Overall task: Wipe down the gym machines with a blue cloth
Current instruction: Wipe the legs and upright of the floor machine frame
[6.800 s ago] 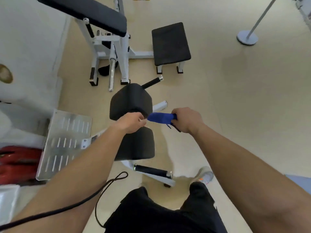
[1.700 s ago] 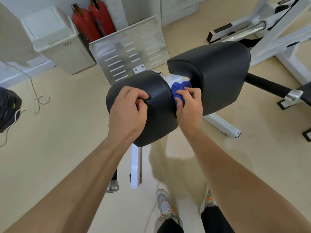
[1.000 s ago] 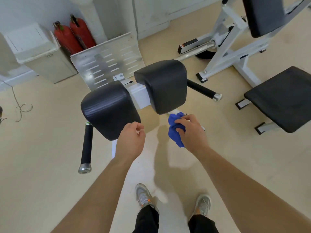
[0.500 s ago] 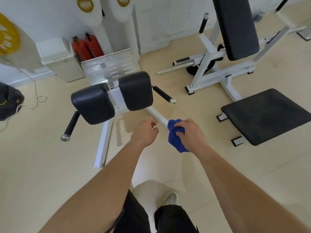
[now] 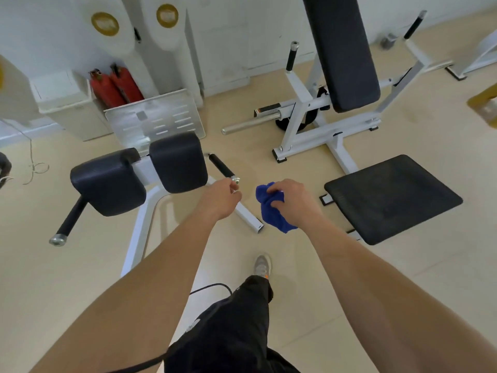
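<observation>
My right hand [image 5: 291,201] grips a bunched blue cloth [image 5: 271,211] in mid-air above the floor. My left hand [image 5: 222,197] hangs beside it with loosely curled fingers and holds nothing. The white-framed machine with two black pads [image 5: 177,161] and black handles [image 5: 223,166] stands to the left, in front of my hands. A second white machine with a long black back pad [image 5: 341,49] and a black seat pad [image 5: 390,196] stands to the right.
A perforated metal footplate [image 5: 156,119] leans behind the two pads. Two red fire extinguishers [image 5: 115,84] and a white bin [image 5: 67,103] stand by the wall. A steel bar [image 5: 250,125] sticks out low from the right machine. My shoe [image 5: 262,265] is on the beige floor.
I have stepped back from the padded machine after wiping between its pads. Both hands have come off it, and the right hand carries the cloth away.
</observation>
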Tool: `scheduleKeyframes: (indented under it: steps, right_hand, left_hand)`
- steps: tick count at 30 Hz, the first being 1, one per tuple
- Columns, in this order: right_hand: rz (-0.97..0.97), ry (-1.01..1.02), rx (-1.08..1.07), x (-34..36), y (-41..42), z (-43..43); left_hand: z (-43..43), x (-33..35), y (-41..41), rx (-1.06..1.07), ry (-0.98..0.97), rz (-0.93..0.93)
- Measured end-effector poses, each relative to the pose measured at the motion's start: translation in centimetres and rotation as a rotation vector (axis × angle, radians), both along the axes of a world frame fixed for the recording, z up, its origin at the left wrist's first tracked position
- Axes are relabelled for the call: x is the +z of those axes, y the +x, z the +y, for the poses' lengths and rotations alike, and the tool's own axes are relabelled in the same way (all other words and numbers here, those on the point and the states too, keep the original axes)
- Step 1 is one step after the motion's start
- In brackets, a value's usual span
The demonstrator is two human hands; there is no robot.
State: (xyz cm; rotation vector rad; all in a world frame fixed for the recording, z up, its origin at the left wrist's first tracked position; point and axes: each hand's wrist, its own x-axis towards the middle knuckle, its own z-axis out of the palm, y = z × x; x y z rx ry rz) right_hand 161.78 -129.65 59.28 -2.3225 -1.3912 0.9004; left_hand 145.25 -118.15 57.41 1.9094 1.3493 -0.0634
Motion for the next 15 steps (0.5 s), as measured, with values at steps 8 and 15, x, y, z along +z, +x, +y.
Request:
scheduleKeyframes:
  steps: [8, 15]
  right_hand:
    - [0.057, -0.007, 0.03, -0.2, 11.4, 6.8]
    - [0.116, -0.01, 0.124, -0.8, 18.4, 10.2]
  left_hand:
    - [5.3, -2.2, 12.0, 0.077, -0.037, -0.043]
    - [6.6, -3.0, 18.8, 0.089, -0.11, -0.134]
